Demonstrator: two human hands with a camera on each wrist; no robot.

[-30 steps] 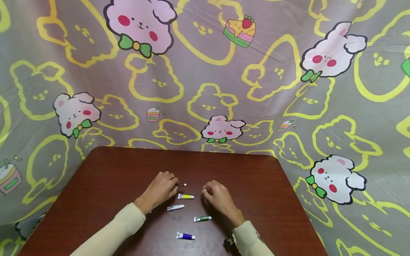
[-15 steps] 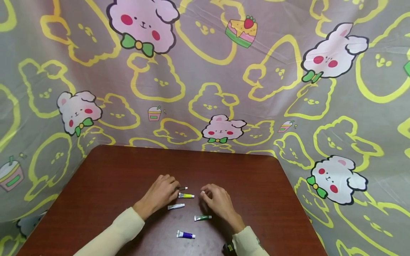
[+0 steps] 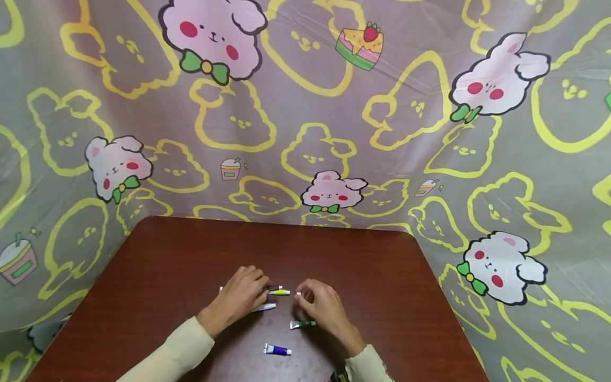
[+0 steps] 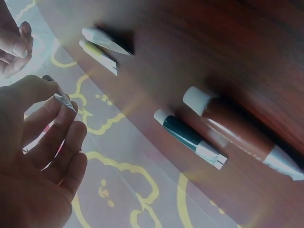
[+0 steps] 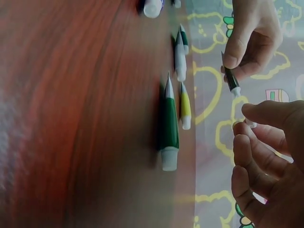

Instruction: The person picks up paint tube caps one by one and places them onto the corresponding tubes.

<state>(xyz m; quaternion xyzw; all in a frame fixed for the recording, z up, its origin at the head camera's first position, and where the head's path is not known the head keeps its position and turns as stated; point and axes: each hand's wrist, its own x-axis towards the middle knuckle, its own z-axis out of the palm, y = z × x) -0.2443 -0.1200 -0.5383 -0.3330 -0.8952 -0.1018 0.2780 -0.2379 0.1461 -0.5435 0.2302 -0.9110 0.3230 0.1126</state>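
In the head view, my left hand (image 3: 241, 294) is above the table, left of the middle. Between its thumb and index finger it pinches a small black paint tube (image 5: 231, 80), white end pointing toward the other hand. My right hand (image 3: 326, 310) faces it a short gap away and pinches a small white cap-like piece (image 5: 251, 123) between thumb and fingertips. In the head view, a yellow paint tube (image 3: 280, 292) and a silver-white paint tube (image 3: 265, 307) lie partly covered by the left hand. A green paint tube (image 3: 302, 324) lies near the right wrist.
A purple paint tube (image 3: 278, 349) lies nearer the front of the brown table (image 3: 334, 249). Brown (image 4: 242, 126) and dark green (image 4: 183, 133) paint tubes show in the left wrist view. A patterned cloth (image 3: 258, 116) hangs around the table's back and sides.
Both hands have moved toward the wearer, and the gap between them has narrowed. The left hand now covers part of the yellow and silver-white tubes. The tubes on the table stay put.
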